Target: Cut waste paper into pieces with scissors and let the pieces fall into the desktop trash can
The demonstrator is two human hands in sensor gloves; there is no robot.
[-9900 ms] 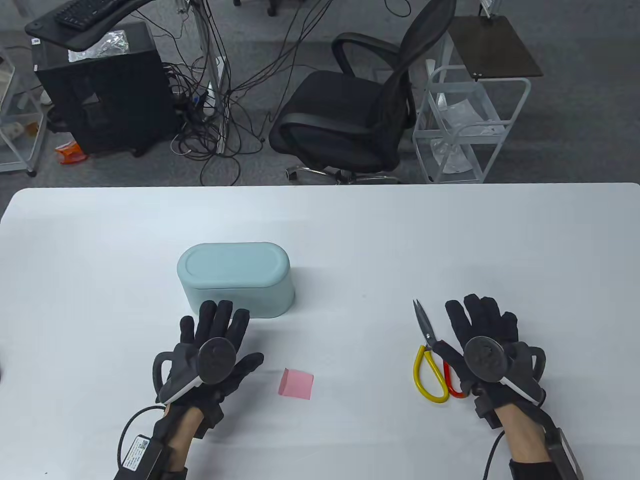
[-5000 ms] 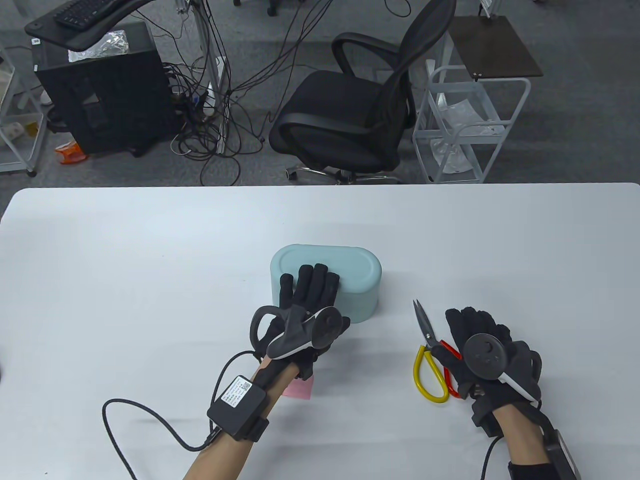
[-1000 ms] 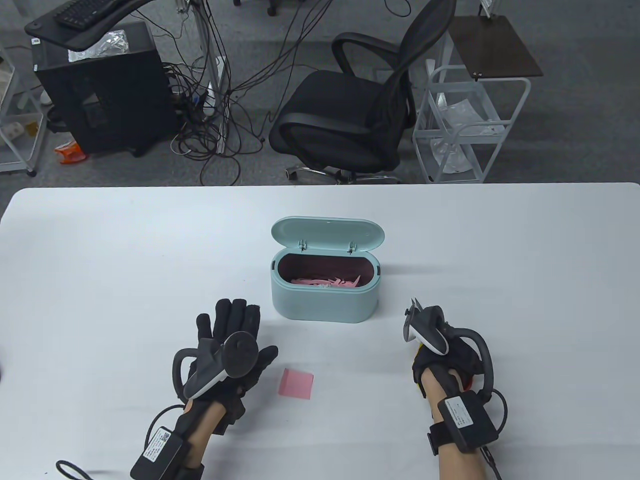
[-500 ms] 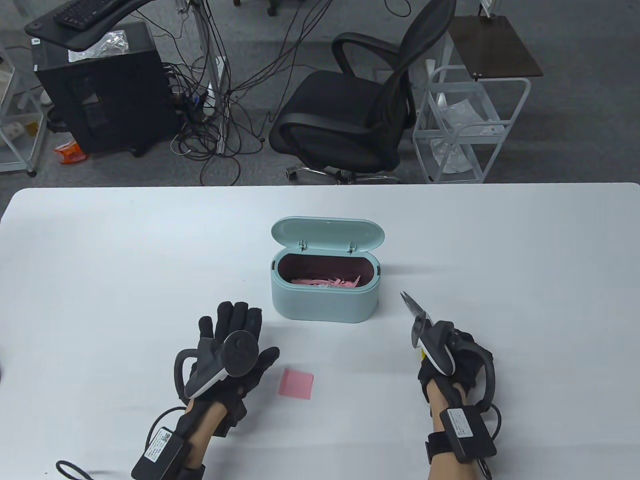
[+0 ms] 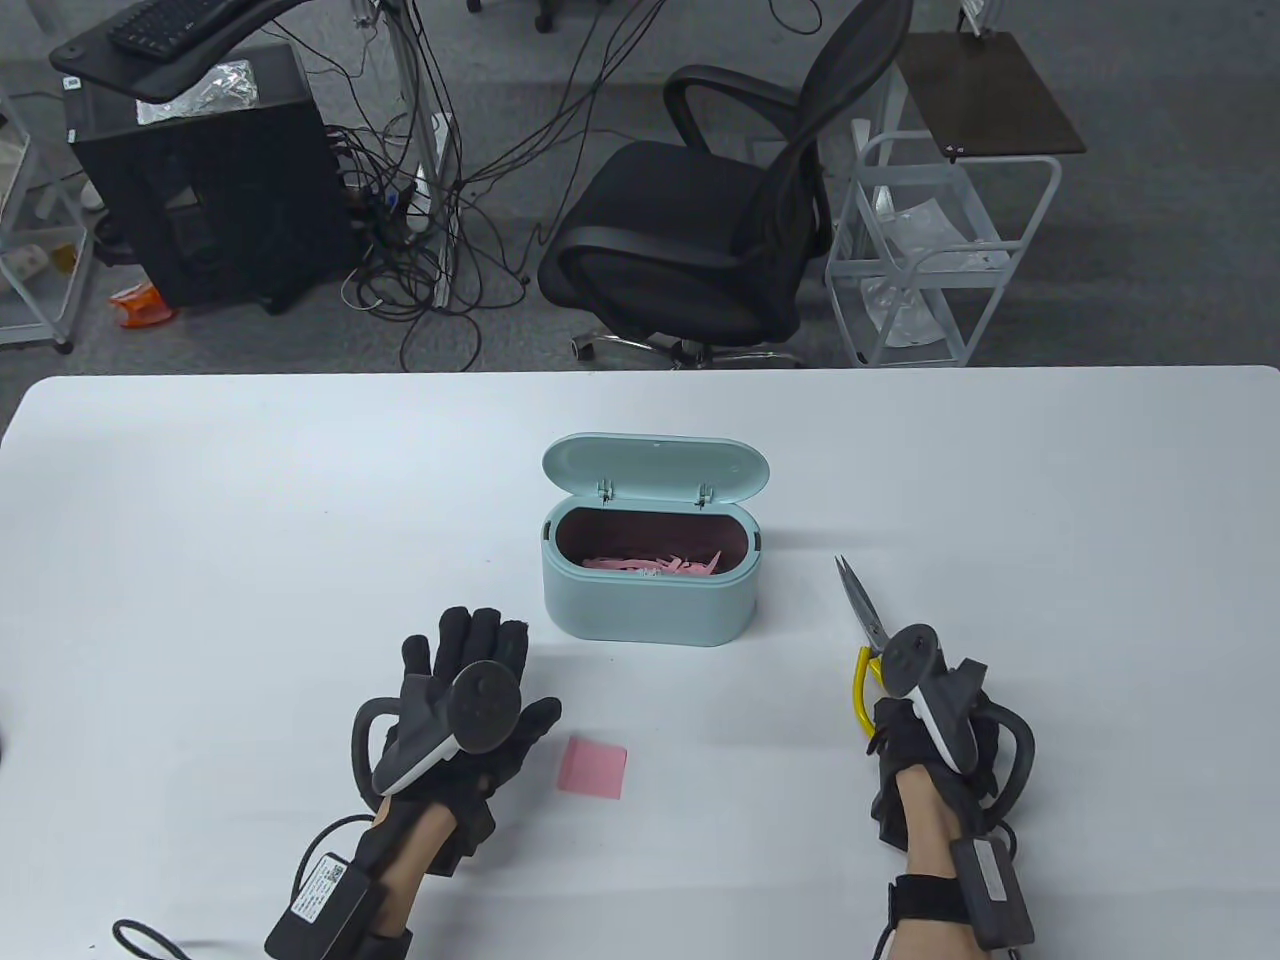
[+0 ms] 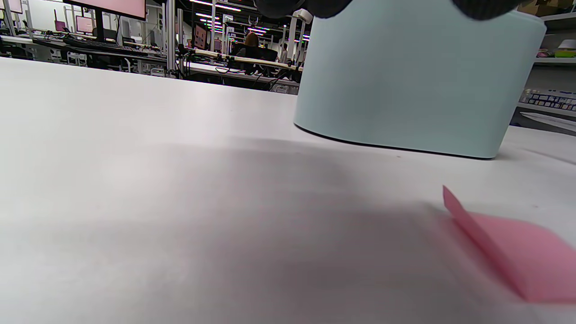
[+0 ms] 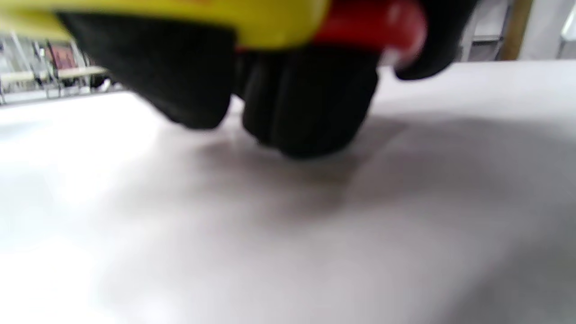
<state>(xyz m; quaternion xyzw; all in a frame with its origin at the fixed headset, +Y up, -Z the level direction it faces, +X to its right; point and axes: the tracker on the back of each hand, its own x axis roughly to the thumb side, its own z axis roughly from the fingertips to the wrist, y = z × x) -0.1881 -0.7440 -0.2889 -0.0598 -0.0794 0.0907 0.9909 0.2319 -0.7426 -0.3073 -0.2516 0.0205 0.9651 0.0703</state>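
The pale blue desktop trash can (image 5: pixel 648 600) stands mid-table with its lid (image 5: pixel 655 466) up and pink paper strips (image 5: pixel 655 564) inside; its wall (image 6: pixel 418 81) fills the left wrist view. A pink paper square (image 5: pixel 593 768) (image 6: pixel 513 252) lies flat in front of the can, one edge curled up. My left hand (image 5: pixel 470 665) rests flat and open just left of the paper, not touching it. My right hand (image 5: pixel 915 735) grips the scissors (image 5: pixel 862 610) by their yellow and red handles (image 7: pixel 315 20), blades closed and pointing away, to the right of the can.
The white table (image 5: pixel 200 500) stretches wide on both sides. Beyond its far edge stand a black office chair (image 5: pixel 720 230), a white wire cart (image 5: pixel 940 260) and a computer tower (image 5: pixel 210 170) with cables on the floor.
Over the last second my right hand has lifted the scissors and swung them right, so the blades now point away. The left hand and the pink paper have barely shifted.
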